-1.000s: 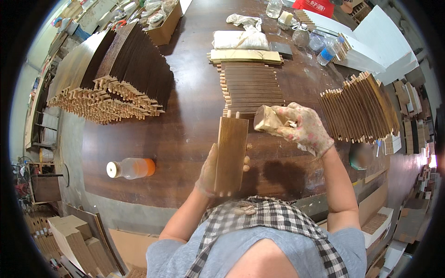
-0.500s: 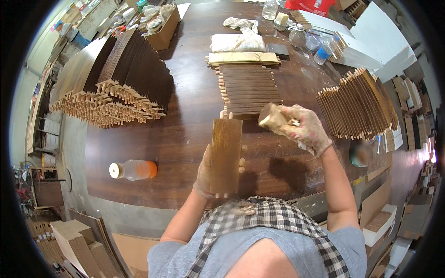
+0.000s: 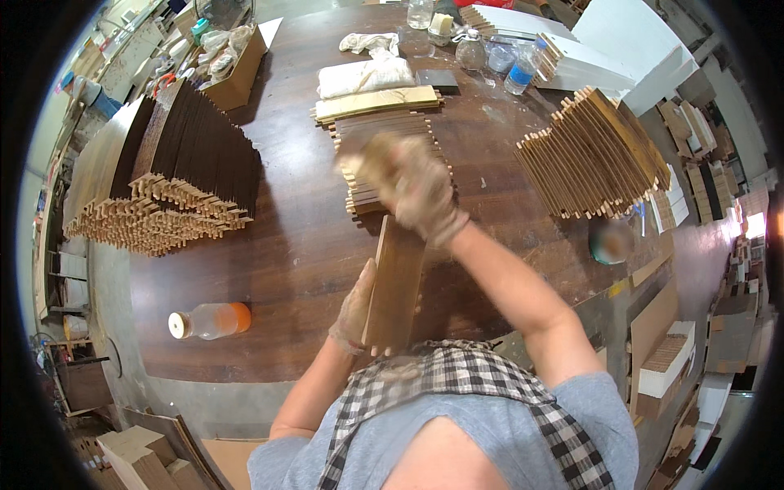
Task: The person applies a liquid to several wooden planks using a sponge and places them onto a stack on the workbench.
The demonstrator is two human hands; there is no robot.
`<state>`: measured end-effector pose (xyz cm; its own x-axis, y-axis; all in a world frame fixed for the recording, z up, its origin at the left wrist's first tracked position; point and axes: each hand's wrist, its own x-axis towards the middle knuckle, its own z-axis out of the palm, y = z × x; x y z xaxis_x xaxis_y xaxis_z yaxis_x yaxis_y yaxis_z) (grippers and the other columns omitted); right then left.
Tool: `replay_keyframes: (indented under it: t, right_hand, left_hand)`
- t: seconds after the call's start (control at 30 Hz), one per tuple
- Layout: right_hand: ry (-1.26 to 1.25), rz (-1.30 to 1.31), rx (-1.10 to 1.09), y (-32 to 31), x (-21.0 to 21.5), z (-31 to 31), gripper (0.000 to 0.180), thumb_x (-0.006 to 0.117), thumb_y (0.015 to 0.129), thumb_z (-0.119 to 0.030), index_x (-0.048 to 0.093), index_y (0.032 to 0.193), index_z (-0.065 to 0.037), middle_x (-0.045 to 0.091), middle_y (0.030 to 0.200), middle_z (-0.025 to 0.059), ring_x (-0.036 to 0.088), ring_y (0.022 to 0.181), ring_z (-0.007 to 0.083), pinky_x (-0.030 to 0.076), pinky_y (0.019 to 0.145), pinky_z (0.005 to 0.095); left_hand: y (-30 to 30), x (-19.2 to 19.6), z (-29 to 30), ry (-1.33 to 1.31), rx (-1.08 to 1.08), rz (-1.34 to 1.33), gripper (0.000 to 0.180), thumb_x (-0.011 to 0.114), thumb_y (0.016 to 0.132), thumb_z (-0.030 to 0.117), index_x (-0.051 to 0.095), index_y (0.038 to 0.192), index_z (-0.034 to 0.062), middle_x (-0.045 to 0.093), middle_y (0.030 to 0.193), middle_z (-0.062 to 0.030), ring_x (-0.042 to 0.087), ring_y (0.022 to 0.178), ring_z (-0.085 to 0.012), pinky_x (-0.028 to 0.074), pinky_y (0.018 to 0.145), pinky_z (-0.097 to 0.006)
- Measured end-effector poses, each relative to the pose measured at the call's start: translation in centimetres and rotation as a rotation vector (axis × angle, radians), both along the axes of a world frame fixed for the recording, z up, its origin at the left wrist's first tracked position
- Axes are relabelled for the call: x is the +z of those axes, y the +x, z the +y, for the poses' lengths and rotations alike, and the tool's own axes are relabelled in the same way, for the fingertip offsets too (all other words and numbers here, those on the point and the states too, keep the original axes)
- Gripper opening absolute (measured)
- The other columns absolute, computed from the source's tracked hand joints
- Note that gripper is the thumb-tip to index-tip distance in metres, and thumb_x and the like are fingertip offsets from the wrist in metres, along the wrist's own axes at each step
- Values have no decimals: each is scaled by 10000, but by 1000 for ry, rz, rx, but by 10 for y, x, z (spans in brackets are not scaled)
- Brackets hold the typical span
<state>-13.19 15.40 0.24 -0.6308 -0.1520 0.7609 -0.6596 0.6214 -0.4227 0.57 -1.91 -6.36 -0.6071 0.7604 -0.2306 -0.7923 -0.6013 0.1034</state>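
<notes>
My gloved left hand (image 3: 353, 310) grips a dark brown wooden board (image 3: 396, 286) by its left side and lower end, tilting it above the table's near edge. My gloved right hand (image 3: 426, 200), smeared by motion, is over the board's far end and clutches a stained, tan-brown cloth wad (image 3: 371, 166). Just beyond lies a row of brown boards (image 3: 380, 125) with pale wooden pegs at their ends, partly hidden by the right hand. A yellowish strip (image 3: 376, 104) and a folded white cloth (image 3: 365, 78) lie at the row's far end.
Tall stacks of pegged boards (image 3: 208, 151) stand at the left, with another leaning row (image 3: 588, 159) at the right. A bottle with orange contents (image 3: 211, 321) lies near left. A blurred round container (image 3: 611, 242) is near right, a clear bottle (image 3: 523, 72) at the back.
My right hand has swung left with the cloth wad, over the board row and the held board's far end. The board's face has tilted. The whole view has shifted.
</notes>
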Motion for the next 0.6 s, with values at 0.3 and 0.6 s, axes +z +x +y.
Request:
replay_keyframes:
  t: [0.3,0.6]
  right_hand:
    - [-25,-38,181,50,5,-14,551,738,876,-310,521,1353,-140,602,1034,75,680,823,174,621,612,292]
    - [-166,7,81,25,-1,-7,503,687,907,-380,542,1317,-126,584,968,77,638,673,152,590,534,256]
  left_hand:
    - [-12,10,6,61,253,-60,625,445,1013,555,483,1410,74,578,1328,-142,611,1137,-299,557,910,-473]
    - [-5,8,-1,121,49,121,619,405,1024,555,481,1437,99,555,1383,-118,568,1206,-288,482,1022,-444]
